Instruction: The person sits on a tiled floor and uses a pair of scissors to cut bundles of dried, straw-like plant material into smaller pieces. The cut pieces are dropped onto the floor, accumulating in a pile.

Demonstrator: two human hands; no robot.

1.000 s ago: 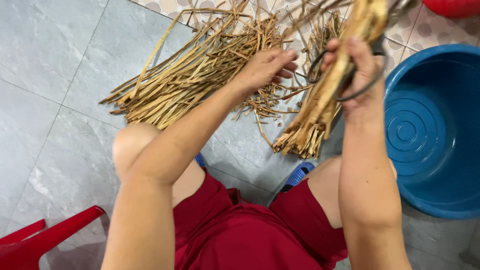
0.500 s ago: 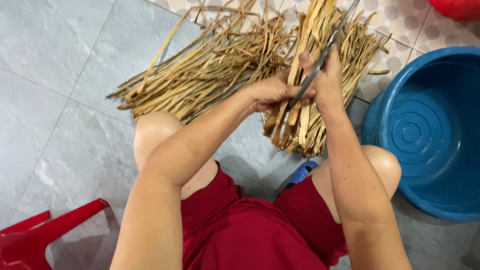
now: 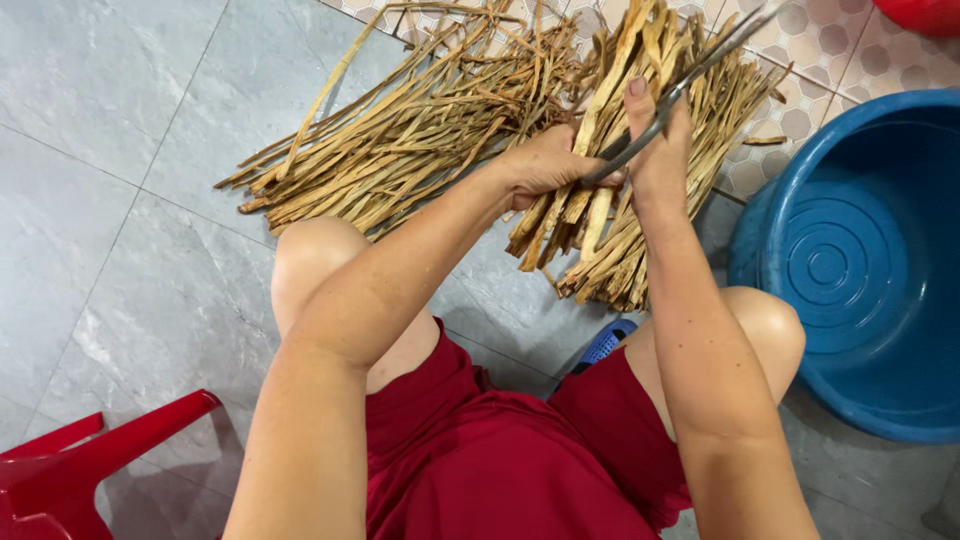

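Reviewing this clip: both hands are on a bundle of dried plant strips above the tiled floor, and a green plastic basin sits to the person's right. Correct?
Not quite: the basin is blue, not green, as the head view shows. The rest holds: the left hand and right hand grip the bundle of dried strips above the tiled floor.

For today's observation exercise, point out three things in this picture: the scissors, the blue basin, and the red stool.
scissors (image 3: 655, 118): head view, on the dark metal blades above the right hand.
blue basin (image 3: 800, 160): head view, on its left rim.
red stool (image 3: 60, 475): head view, on its seat edge, bottom left.
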